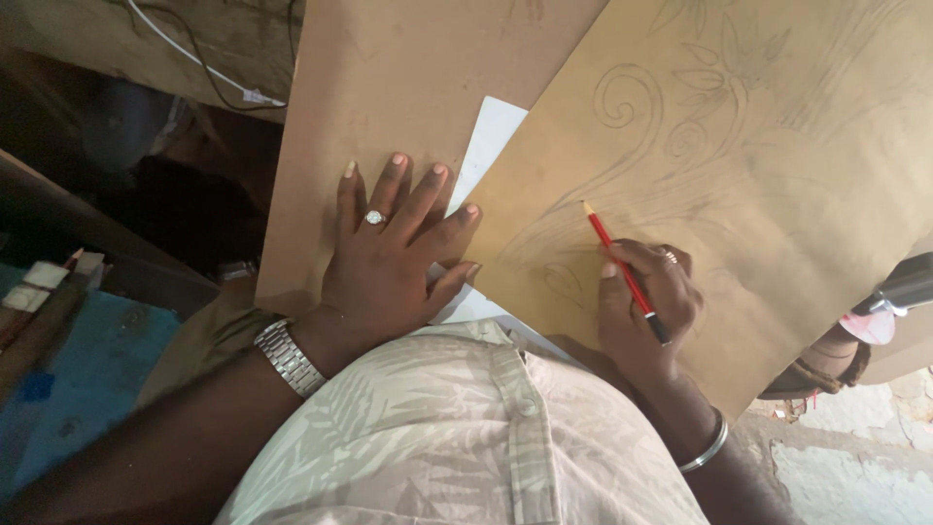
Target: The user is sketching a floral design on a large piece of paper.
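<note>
My left hand [389,258] lies flat with fingers spread on a brown board [389,87], its fingertips touching the edge of a tan sheet [777,194] that carries faint pencil swirls and leaves. A ring sits on one finger and a metal watch [289,358] on the wrist. My right hand [646,306] grips a red pencil [622,267], tip pointing up and away from me, resting on the tan sheet near a small drawn curl. A white paper [491,141] peeks out between board and sheet.
A white cable [194,63] runs across the surface at the upper left. A blue surface [97,369] with wooden pieces lies at the left. A grey metal object [904,284] juts in at the right edge, beside a pink item and a rough pale wall.
</note>
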